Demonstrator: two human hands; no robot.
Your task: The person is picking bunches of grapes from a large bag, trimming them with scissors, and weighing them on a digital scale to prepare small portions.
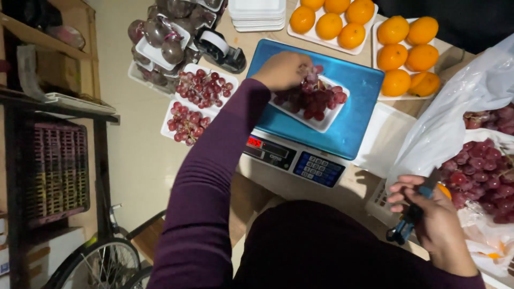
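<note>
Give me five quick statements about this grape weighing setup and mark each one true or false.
1. The left hand rests on red grapes in a white tray on the blue scale. True.
2. The right hand is empty. False: it holds scissors.
3. The oranges sit on white trays. True.
4. The scale's platform is red. False: it is blue.
5. Two filled grape trays lie left of the scale. True.
</note>
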